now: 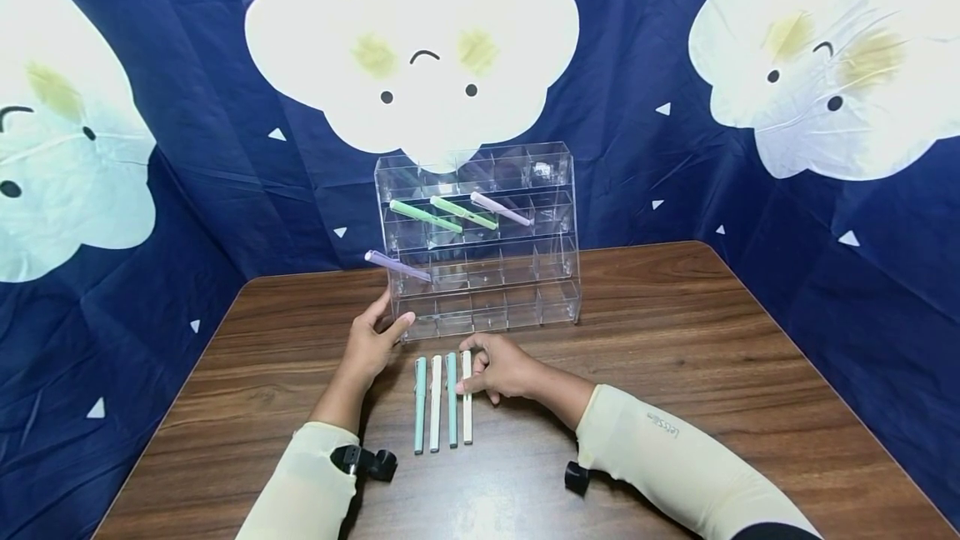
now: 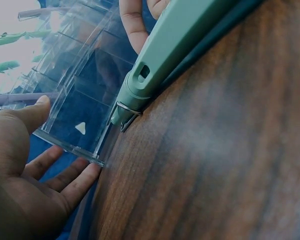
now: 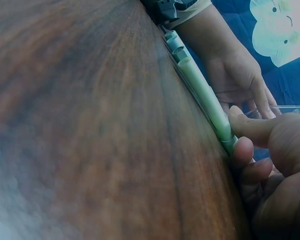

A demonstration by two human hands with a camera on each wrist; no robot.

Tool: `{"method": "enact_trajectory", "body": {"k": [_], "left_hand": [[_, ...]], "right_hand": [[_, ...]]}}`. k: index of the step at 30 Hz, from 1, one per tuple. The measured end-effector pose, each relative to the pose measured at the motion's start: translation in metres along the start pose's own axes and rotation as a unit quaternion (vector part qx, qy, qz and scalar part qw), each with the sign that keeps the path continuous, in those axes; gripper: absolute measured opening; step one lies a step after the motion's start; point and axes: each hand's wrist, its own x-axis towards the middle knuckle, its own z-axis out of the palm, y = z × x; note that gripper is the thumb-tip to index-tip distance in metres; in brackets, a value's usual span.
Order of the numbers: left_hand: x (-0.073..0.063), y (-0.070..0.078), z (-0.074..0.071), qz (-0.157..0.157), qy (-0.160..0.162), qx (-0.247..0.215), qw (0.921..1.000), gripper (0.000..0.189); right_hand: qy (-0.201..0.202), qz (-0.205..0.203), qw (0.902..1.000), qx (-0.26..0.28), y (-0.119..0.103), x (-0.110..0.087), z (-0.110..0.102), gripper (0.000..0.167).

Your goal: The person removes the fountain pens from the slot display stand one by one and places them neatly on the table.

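Observation:
A clear acrylic display rack [image 1: 483, 273] with tiered compartments stands on the table. My left hand [image 1: 372, 344] is at its lower left corner; in the left wrist view the straight fingers [image 2: 72, 182] touch the rack's side edge, with the thumb raised apart. Two teal pens [image 1: 420, 407] and two white pens lie alternately in a row before the rack. My right hand [image 1: 504, 367] pinches the rightmost white pen [image 1: 468, 419] near its upper end, thumb on its left side. In the right wrist view that hand partly hides the pens' ends.
Two green pens [image 1: 426, 216] and a pale lilac pen [image 1: 501, 208] lean in the rack's second tier from the top. A purple pen [image 1: 397, 265] leans in the tier below, at the left. A dark blue curtain [image 1: 630, 207] with cloud prints hangs behind the wooden table [image 1: 675, 340].

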Motion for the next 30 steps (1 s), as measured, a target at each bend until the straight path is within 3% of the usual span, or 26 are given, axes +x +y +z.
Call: {"method": "enact_trajectory", "body": {"k": [19, 30], "left_hand": [[0.0, -0.001, -0.001, 0.006, -0.001, 0.009, 0.9999, 0.074], [-0.001, -0.001, -0.001, 0.005, 0.003, -0.002, 1.0, 0.073]], "right_hand": [[-0.009, 0.028, 0.997, 0.072, -0.003, 0.002, -0.01, 0.071], [-0.001, -0.015, 0.9996, 0.022, -0.019, 0.012, -0.013, 0.062]]}}
